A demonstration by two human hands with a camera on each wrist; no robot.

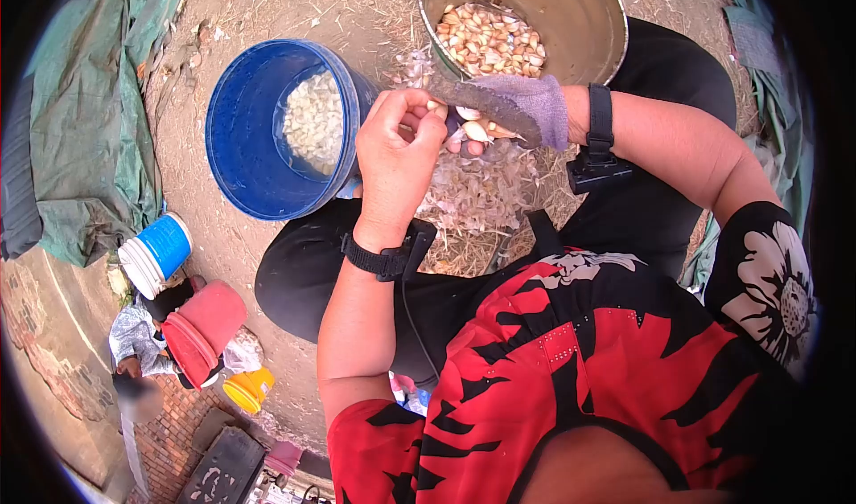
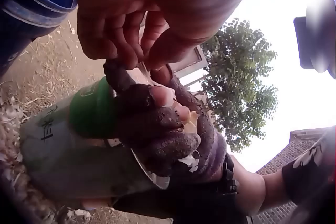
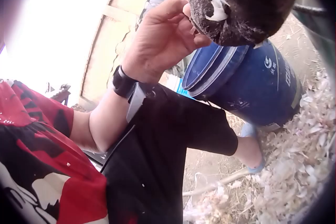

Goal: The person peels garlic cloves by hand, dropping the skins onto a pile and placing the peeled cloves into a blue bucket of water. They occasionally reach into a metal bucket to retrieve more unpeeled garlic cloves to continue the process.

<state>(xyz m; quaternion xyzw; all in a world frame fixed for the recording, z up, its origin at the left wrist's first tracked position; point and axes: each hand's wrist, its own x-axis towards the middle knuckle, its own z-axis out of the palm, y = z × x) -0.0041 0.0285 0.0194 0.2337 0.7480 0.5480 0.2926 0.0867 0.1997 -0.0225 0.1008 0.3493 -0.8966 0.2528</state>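
My bare left hand [image 1: 394, 152] pinches a pale garlic clove [image 1: 437, 109] between thumb and fingers, right beside the right hand. A worn grey-purple glove covers my right hand [image 1: 499, 107], which cradles several garlic cloves [image 1: 476, 131] in its curled fingers. In the left wrist view, the bare fingertips of the left hand [image 2: 157, 14] meet the dark, dirty glove of the right hand [image 2: 163, 124]; the pinched clove is hard to make out there. Skin flakes cling to the gloved hand [image 3: 244, 8] in the right wrist view, with the left hand [image 3: 163, 40] touching it.
A blue bucket [image 1: 234, 139] at the left holds peeled cloves [image 1: 314, 122]. The metal pail [image 1: 584, 23] beyond the right hand contains unpeeled cloves [image 1: 490, 40]. Garlic skins [image 1: 477, 188] cover the ground between the legs. Farther left are a white-and-blue tub [image 1: 160, 250], red bucket [image 1: 205, 326] and another person.
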